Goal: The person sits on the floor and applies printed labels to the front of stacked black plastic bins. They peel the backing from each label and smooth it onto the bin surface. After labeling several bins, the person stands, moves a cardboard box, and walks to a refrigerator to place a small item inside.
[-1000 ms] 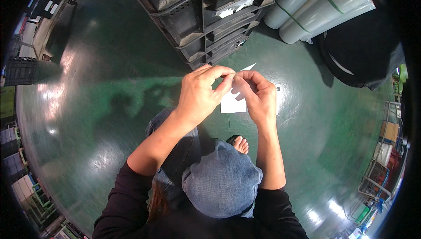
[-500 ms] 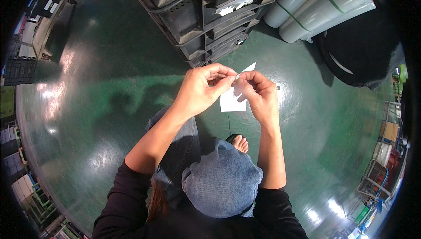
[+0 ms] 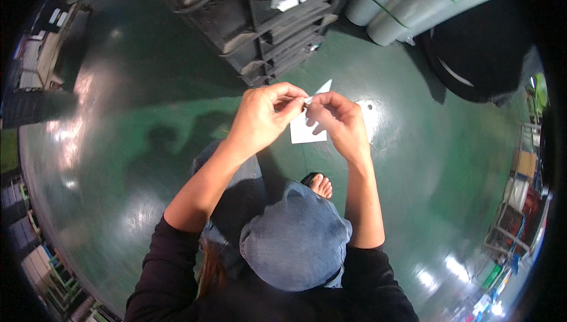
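Head view: left hand (image 3: 260, 114) and right hand (image 3: 344, 128) pinch white paper (image 3: 302, 135), centre frame; uneven pull could tear it.

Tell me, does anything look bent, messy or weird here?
Yes, maybe two things. The white paper between the left hand and right hand looks bent: a pointed corner sticks up past the fingers, at a slant. Also, the ragged white patch on the dark crates looks torn, but it's too blurry to be sure.
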Demonstrator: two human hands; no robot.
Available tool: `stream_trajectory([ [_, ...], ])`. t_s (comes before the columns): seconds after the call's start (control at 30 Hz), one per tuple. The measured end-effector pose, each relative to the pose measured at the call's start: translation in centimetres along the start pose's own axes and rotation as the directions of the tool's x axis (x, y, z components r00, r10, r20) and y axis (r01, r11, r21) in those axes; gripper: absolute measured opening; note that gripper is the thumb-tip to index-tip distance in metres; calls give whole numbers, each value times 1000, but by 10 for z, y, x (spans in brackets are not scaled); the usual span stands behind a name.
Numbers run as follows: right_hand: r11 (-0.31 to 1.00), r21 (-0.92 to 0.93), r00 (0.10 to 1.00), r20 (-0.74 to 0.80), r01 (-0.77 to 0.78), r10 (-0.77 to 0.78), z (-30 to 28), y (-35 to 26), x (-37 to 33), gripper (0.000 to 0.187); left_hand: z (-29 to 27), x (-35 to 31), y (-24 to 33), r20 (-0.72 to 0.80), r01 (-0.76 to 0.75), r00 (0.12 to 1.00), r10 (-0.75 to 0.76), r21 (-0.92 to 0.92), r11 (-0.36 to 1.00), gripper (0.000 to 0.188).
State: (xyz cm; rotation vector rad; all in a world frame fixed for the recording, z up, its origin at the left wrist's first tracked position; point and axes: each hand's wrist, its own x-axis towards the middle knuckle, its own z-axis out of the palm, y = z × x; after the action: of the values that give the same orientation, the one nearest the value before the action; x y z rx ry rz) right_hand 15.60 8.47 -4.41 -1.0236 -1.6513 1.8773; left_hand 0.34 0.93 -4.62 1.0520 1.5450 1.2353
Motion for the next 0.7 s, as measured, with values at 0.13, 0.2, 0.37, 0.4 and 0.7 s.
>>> stream_trajectory([
  [0.13, 998, 58, 999, 47, -22, 19, -7, 31, 0, 13, -2, 3, -15, 48, 91, 995, -86, -123, 988, 17],
  [0.2, 996, 72, 998, 21, -57, 56, -15, 52, -2, 14, -8, 8, -23, 49, 159, 987, -154, -110, 981, 19],
  [0.37, 985, 32, 983, -51, -172, 174, -49, 104, -16, 14, -17, 16, -41, 53, 298, 955, -293, -189, 936, 20],
  [0.4, 979, 30, 978, -61, -199, 201, -57, 113, -19, 14, -17, 17, -43, 45, 320, 947, -318, -207, 924, 20],
  [0.7, 911, 33, 885, -224, -411, 408, -126, 190, -41, 18, -14, 24, -45, -2, 337, 937, -350, -262, 904, 21],
])
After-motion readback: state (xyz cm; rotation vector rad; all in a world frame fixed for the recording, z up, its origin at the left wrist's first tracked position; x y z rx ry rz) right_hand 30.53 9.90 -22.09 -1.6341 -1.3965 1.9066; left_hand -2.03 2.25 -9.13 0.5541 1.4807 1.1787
